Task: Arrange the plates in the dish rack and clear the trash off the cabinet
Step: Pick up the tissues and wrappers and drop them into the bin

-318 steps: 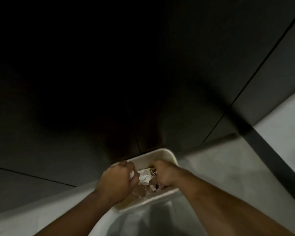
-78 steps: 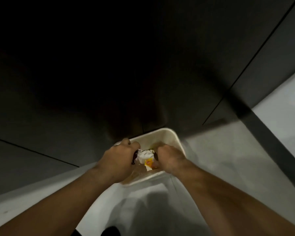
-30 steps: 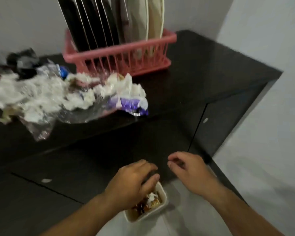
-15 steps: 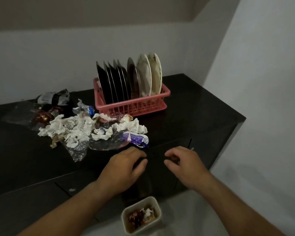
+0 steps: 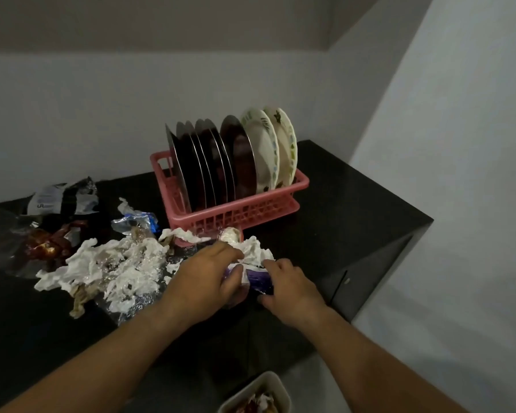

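Head view: left hand (image 5: pixel 204 281) and right hand (image 5: pixel 289 289) fingers pinch purple wrapper (image 5: pixel 258 278) on bench (image 5: pixel 340 234), long axis left-right; plates (image 5: pixel 242 162) upright in pink rack (image 5: pixel 251 210).

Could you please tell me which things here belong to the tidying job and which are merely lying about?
Part of the job: purple wrapper, held by left hand and right hand; crumpled white tissues; red foil wrapper; black-and-white packet; blue-silver wrapper; plates in the pink dish rack; cabinet top; trash tub below.

Merely there: cabinet door; white wall.
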Motion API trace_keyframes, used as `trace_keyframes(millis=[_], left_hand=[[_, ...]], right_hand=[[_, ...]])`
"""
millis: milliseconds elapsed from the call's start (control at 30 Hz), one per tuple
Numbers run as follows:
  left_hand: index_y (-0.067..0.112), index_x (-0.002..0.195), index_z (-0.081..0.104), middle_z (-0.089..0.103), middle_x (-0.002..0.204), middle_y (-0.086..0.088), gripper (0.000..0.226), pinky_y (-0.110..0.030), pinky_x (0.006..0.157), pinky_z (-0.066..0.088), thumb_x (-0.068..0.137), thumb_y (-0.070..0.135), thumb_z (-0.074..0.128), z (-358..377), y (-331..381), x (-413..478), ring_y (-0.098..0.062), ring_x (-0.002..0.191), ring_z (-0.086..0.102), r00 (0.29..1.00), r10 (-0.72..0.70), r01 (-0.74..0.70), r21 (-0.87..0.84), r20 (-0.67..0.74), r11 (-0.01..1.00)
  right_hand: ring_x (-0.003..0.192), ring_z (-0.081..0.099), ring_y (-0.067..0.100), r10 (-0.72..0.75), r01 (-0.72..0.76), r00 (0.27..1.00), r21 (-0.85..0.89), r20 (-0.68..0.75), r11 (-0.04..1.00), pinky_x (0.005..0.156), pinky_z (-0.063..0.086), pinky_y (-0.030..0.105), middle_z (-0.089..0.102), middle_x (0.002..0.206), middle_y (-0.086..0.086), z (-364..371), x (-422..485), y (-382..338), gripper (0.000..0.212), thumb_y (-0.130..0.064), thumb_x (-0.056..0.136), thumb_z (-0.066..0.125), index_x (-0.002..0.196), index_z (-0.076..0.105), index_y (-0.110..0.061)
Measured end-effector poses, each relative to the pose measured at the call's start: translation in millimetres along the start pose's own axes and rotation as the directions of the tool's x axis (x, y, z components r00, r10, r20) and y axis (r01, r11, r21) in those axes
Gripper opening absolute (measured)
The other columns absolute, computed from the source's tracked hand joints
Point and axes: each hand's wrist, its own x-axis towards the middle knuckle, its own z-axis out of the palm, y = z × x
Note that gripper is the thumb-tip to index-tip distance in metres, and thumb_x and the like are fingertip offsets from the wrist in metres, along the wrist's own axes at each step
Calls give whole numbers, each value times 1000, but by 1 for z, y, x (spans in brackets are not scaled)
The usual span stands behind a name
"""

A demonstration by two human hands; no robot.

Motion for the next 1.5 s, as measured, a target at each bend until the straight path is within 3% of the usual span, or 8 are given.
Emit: trace_keyframes(millis=[167,367,567,700,867,1033,1300,1500], left_hand=[[16,109,66,64,105,3,21,-29,76,47,90,23,62,-1,-28,7,-17,92,61,1000,5,-5,4,23,1000],[21,112,63,61,111,6,27,-34,79,50,92,34,51,-6,-35,17,-15,96,60,1000,-5,5,-11,16,1000],[21,115,63,59,110,8,28,-34,77,51,92,33,51,-5,-32,18,-13,95,59,1000,-24,24,-4,1,1000],[21,116,63,59,110,8,26,-35,78,51,93,29,55,-4,-21,23,-13,95,59,998,-51,51,3,-25,999],[22,117,62,58,114,9,26,-33,82,49,95,32,53,3,-5,32,-12,100,56,999,-47,47,40,0,998],[23,120,58,55,119,6,33,-32,92,40,93,41,50,29,3,48,-17,109,47,997,-17,-4,263,79,965],[22,146,32,53,132,-8,60,-68,109,5,93,43,53,82,2,90,-34,134,33,916,-19,-257,621,401,741],[18,131,53,65,100,-2,37,-69,107,-9,94,17,46,112,-1,101,-28,117,47,906,33,-308,605,421,734]], right_hand=[[109,50,24,40,-39,999,-62,14,997,84,45,35,48,128,5,13,9,-5,42,-32,99,47,141,42,-30],[79,51,12,45,-32,991,110,-125,993,64,40,26,49,94,-3,-32,26,-16,7,-29,91,56,94,60,-23],[69,48,7,55,-18,974,167,-219,986,55,31,22,47,83,-8,-67,34,-20,34,-39,81,76,73,44,-31],[69,54,10,86,-16,959,250,-270,968,56,41,24,50,85,-5,-82,31,-11,30,-44,83,74,72,50,-28],[71,68,29,132,-8,963,462,-236,887,59,56,38,65,81,7,-103,28,8,15,-14,88,65,76,56,-16],[66,66,21,158,-7,961,547,-229,837,48,47,19,67,82,7,-111,29,28,17,-7,91,59,82,52,-19],[59,60,-3,140,-26,981,622,-136,782,47,42,10,54,103,-7,-108,22,65,38,-13,96,58,126,45,-33],[78,59,7,226,-84,956,567,-186,819,56,42,14,57,94,-8,-103,18,91,15,-30,90,69,95,55,-29]])
